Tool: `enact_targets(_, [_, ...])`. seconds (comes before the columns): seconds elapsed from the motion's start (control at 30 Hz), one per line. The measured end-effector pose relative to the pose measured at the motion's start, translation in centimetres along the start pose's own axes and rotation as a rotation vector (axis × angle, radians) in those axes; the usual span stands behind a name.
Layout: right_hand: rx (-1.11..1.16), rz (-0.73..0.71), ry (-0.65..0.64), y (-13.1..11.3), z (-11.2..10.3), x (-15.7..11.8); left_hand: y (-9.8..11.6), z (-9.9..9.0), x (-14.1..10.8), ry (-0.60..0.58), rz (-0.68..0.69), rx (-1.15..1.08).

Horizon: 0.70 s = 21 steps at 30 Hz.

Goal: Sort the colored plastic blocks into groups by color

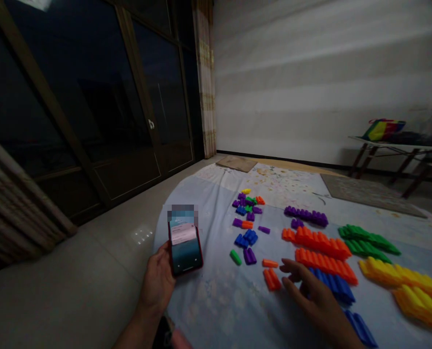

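Observation:
My left hand [158,277] is closed around the edge of a smartphone [185,254] in a red case, its screen lit, at the left side of the table. Over the tabletop, my right hand [315,296] has its fingers apart and nothing visible in them. Its fingertips are beside a small orange block [270,263] and an orange block pair [272,279]. Under and behind that hand lie blue block rows [334,282], partly hidden. Orange block rows [321,243] stretch just beyond it.
Loose mixed blocks [247,237] lie scattered mid-table on the pale tablecloth [216,305]. Purple [306,215], green [368,240] and yellow rows [405,278] are sorted by colour to the right. A side table [401,144] with a colourful bag [383,129] stands by the wall.

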State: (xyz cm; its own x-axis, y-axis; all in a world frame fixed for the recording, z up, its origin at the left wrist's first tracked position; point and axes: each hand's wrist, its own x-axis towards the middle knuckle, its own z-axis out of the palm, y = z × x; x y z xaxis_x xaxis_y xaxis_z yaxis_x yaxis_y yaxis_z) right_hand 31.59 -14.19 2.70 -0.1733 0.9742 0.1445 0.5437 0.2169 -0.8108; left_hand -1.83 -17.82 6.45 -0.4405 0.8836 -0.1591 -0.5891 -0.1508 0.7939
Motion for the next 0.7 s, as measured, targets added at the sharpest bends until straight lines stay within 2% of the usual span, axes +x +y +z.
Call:
enact_targets(0.17, [0.006,0.01,0.017,0.4,0.1,0.1,1.2,-1.1,0.2,0.034,0.04,0.001])
enact_targets(0.37, [0.011,0.033,-0.007,1.3,0.2,0.2,2.7,-3.1,0.4,0.14,0.103,0.06])
enact_targets(0.7, [0.011,0.014,0.037,0.8,-0.2,0.2,2.6,-6.2,1.0,0.262,0.156,0.1])
